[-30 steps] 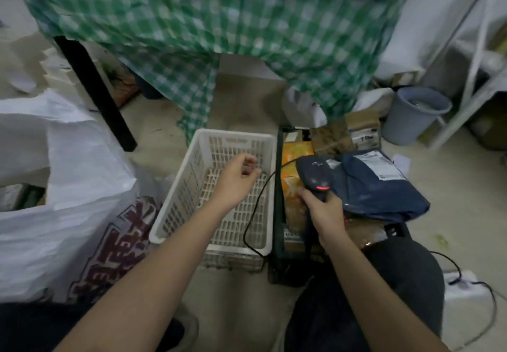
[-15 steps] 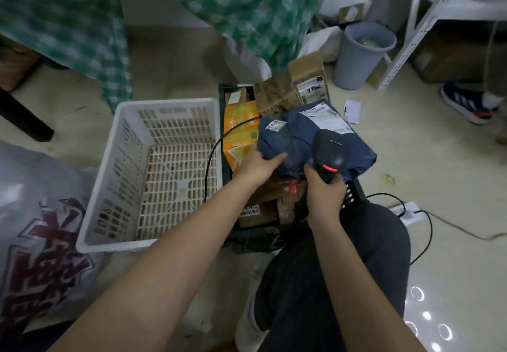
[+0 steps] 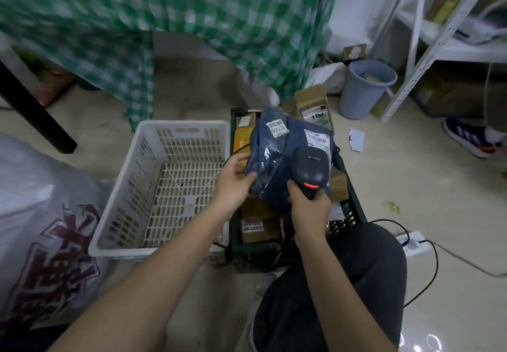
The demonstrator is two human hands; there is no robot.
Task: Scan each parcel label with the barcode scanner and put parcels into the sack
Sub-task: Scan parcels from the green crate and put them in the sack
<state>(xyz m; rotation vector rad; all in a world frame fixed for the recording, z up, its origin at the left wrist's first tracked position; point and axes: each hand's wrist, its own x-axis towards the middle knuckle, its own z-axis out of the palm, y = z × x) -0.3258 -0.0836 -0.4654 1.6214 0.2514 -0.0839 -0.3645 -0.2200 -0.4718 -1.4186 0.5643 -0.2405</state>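
The right hand (image 3: pixel 308 212) is wrapped round the scanner (image 3: pixel 311 169). The left hand (image 3: pixel 233 184) pinches the edge of the blue bag (image 3: pixel 277 157), lifted over the dark crate (image 3: pixel 354 209). The bag looks slippery and may slide out. Its crinkled label (image 3: pixel 317 139) may not scan.

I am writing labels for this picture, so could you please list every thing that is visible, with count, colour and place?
blue parcel: 1, dark blue with white labels, lifted over the dark crate
barcode scanner: 1, black with red light, in front of the parcel
dark crate: 1, dark green, centre floor, holds brown parcels
white basket: 1, white, left of the crate
sack: 1, white with dark red print, far left
bucket: 1, grey-blue, by the white shelf
checked cloth: 1, green-white, top
left hand: grips the parcel's edge
right hand: holds the scanner
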